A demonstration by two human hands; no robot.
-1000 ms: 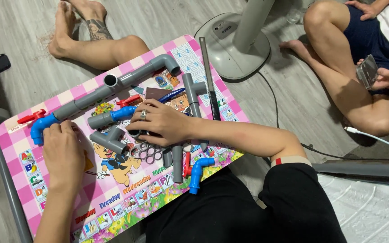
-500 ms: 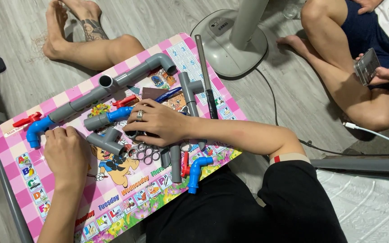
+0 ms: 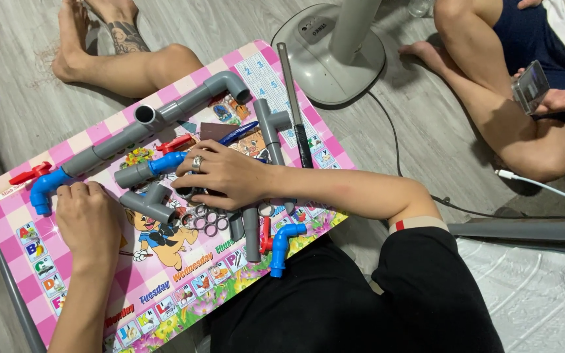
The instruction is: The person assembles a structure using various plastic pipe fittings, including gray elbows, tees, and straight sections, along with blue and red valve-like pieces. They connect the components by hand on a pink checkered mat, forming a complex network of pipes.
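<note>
- Left hand (image 3: 89,219): knuckles up, fingers curled under, resting on the pink worktop (image 3: 184,287) near its left edge. Whether it grips anything cannot be told; the palm side is hidden.
- Right hand (image 3: 227,175): lies palm down at mid-worktop, fingers loosely bent over a cluster of small metal rings (image 3: 209,219) and short grey pipe pieces. Contact with the parts beneath appears likely; a firm grasp cannot be confirmed.
- Grey tee fitting (image 3: 146,204): lies between the two hands, just beside the left fingertips and apart from the right.
- Short pipe with blue coupling (image 3: 148,170): lies just beyond the right hand's knuckles.
- Long grey pipe run (image 3: 158,121): spans the far edge, ending in a blue elbow (image 3: 42,191) at the left corner.
- Blue elbow stub (image 3: 281,245): overhangs the near edge.
- Risk, judged: the overhanging stub may fall to the floor if the forearm nudges it; loose rings may roll off or scatter if the right hand sweeps sideways.
</note>
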